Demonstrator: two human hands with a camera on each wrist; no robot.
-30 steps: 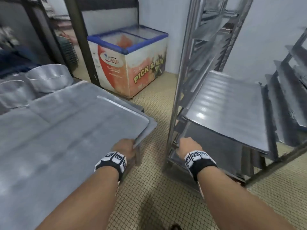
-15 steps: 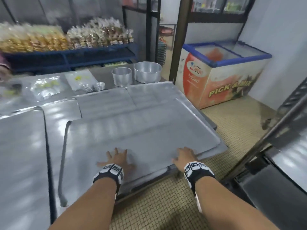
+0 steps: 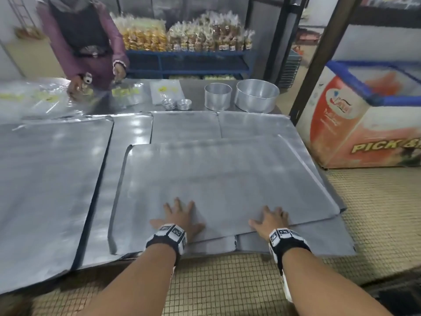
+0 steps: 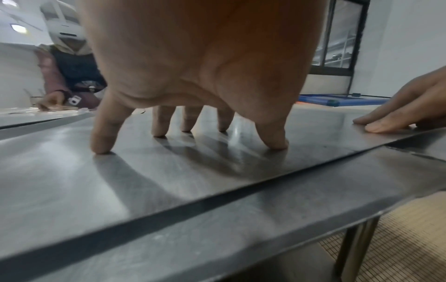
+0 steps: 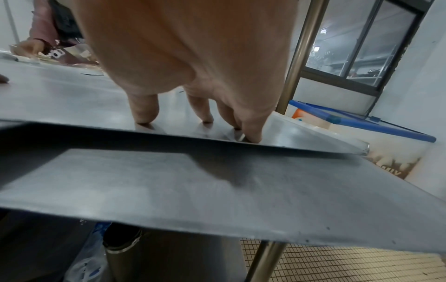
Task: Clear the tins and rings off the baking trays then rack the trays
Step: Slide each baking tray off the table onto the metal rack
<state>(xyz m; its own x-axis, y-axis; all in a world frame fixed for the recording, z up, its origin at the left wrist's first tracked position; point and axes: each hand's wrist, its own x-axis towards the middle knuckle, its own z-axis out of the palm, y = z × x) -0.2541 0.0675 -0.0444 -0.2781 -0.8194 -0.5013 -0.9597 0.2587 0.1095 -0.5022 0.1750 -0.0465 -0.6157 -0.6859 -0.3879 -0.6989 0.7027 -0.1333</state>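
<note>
Steel table (image 3: 132, 133), round tins (image 3: 257, 98) behind; both hands (image 3: 182, 215) flat, fingers spread, on top tray (image 3: 227, 174).

Baking tray (image 3: 227, 174) brushed metal, dull sheen; round tins (image 3: 257, 98) satin metal; floor (image 3: 227, 281) small matt tiles.

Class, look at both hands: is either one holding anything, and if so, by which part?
Neither has a grip. The left hand and right hand press spread fingertips on the top baking tray, near its front edge.
</note>
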